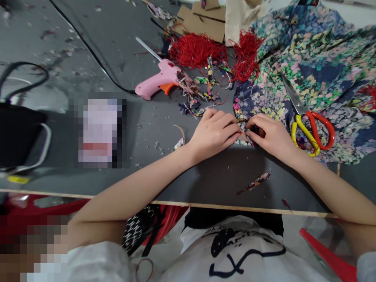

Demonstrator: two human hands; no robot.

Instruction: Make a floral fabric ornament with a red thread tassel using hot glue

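My left hand [216, 131] and my right hand [268, 135] meet over the near left edge of a floral fabric [311, 66]. Both pinch the fabric's edge, fingertips a small gap apart. Something small and red shows at my left fingertips; too little of it is visible to name. Scissors [305, 125] with one red and one yellow handle lie on the fabric, right of my right hand. Beyond my left hand are floral fabric strips [210, 80] and a pink glue gun [160, 80] with an orange trigger.
Red thread piles [196, 50] and cardboard [211, 19] lie at the back. A black cable [94, 56] runs to the glue gun. At left are a blurred phone-like object [100, 131] and a black bag [20, 135]. A fabric scrap [255, 183] lies near the table's front edge.
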